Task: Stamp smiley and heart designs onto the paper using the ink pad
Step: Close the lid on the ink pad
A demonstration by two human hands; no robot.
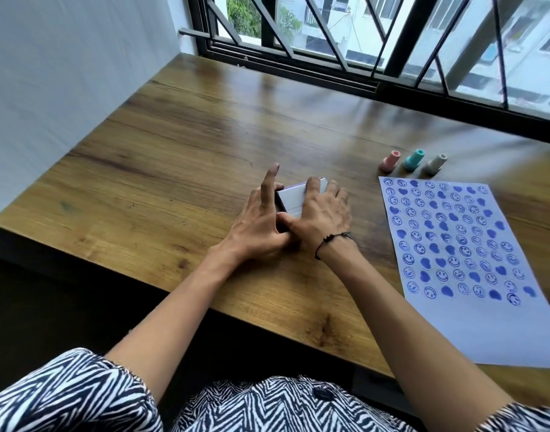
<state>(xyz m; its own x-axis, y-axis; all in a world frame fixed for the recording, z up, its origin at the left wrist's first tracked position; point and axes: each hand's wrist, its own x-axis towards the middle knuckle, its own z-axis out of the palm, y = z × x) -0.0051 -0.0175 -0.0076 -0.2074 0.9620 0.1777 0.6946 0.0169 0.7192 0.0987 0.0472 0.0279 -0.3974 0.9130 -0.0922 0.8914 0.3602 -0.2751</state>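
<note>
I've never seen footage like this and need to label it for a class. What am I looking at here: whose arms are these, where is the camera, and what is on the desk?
There is no machine here. One wide-angle camera sits on a person's head and looks forward and down, so the two bare arms reaching in from the bottom are the wearer's own.

Both hands meet on a small flat white case, probably the ink pad, in the middle of the wooden desk. The left hand grips its near side with the index finger raised; the right hand, with a dark cord at the wrist, lies over its top.

To the right lies the paper, mostly filled with rows of blue smileys and hearts. Beyond it stand three small stamps: pink, teal and grey. None is in hand. A barred window runs along the back.
</note>
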